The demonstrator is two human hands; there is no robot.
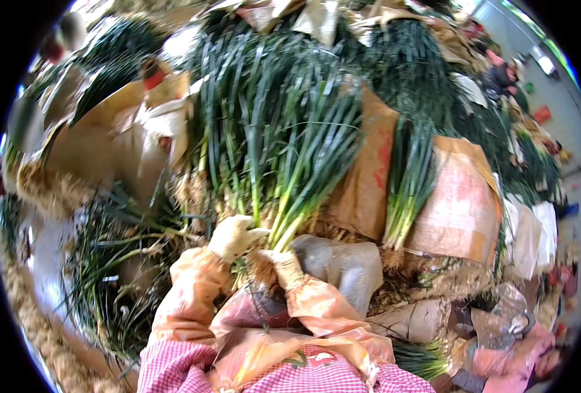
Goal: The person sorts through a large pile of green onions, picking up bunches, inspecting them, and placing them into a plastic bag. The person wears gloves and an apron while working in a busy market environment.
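Green onion heap: long dark leaves, upright, ahead of both hands.
Woven sack: pale with pink marking, well right of the hands.
Stalk bunch: white bases at the right hand, leaves slanting up and right, before the heap.
Plastic bag: greyish, just beside the right hand.
Right hand: pale-gloved, fingers clasped about the bunch's base.
Left hand: pale-gloved, fingers bent near the stalks; grasp cannot be told.
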